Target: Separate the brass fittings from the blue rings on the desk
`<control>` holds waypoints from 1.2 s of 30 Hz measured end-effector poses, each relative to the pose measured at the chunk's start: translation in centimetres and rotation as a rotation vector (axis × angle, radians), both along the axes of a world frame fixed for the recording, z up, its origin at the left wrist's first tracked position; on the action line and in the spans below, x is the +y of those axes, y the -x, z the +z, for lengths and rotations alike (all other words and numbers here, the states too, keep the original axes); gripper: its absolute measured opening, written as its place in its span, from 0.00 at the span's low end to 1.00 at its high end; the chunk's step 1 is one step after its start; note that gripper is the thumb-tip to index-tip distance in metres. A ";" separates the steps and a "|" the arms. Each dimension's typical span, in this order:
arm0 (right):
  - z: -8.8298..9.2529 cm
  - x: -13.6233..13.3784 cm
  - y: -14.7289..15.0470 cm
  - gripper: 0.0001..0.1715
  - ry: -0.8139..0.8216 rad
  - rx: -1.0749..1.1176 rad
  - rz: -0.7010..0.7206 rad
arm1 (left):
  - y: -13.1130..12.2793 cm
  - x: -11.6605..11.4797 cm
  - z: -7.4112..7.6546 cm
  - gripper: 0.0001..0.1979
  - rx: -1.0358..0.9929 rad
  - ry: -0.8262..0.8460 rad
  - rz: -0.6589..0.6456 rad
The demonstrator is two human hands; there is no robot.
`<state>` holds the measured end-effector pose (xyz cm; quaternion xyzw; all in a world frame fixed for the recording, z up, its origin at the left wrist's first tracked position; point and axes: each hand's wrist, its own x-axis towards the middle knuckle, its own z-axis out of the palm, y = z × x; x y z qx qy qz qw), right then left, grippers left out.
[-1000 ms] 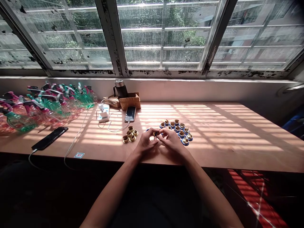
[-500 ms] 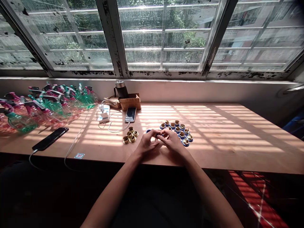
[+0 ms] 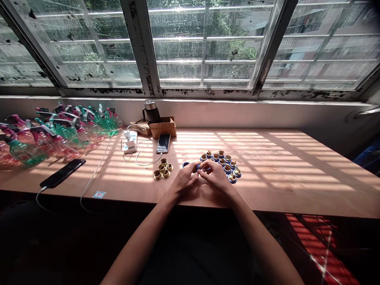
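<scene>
Left hand [image 3: 184, 179]: bent inward, thumb and fingers pinched on the near-left side of a small blue piece [image 3: 198, 167].
Right hand [image 3: 216, 177]: close against the left, its fingertips on the same piece from the other side.
Blue piece: between my fingertips, near the front edge of the table [image 3: 297, 170]; my fingers cover much of it, so I can't tell its full shape.
Blue ring [image 3: 185, 164]: on the wood, just beyond my left knuckles.
Gold cups [image 3: 162, 169]: a small cluster to the left of my left hand, apart from it.
Blue-rimmed gold pieces [image 3: 227, 169]: grouped behind and to the right of my right hand, which hides some of them.
Phones: one [image 3: 163, 143] beyond the gold cups with a white cable plugged in, another [image 3: 63, 173] lying at an angle near the front edge, far to my left.
Power strip [image 3: 130, 143]: white, left of the farther phone.
Cardboard box [image 3: 162, 127]: at the back, a dark flask [image 3: 152, 113] standing tilted in or behind it; I can't tell which.
Spray bottles [image 3: 31, 152]: pink and green, crowded along the left end.
Window [image 3: 204, 47]: across the back, striped sunlight falling on the wood.
</scene>
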<state>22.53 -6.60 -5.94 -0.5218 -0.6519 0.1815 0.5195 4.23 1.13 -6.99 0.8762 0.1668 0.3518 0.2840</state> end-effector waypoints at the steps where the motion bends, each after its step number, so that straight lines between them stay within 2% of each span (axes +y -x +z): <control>1: 0.0 0.0 0.0 0.08 0.002 0.003 0.003 | 0.0 0.0 0.0 0.24 0.003 -0.006 -0.001; 11: 0.1 -0.1 0.2 0.20 0.106 0.084 0.031 | -0.3 0.5 -0.7 0.23 0.009 -0.072 0.014; 18: -0.2 0.0 0.2 0.23 0.107 0.066 0.016 | -0.4 0.7 -0.8 0.25 -0.015 -0.088 -0.033; 29: -0.2 0.0 0.2 0.19 0.052 0.031 0.017 | 0.1 0.3 0.1 0.23 -0.058 0.013 -0.090; 36: 0.2 -0.1 0.5 0.16 0.000 -0.010 0.038 | 0.0 0.3 0.0 0.23 -0.017 0.049 -0.037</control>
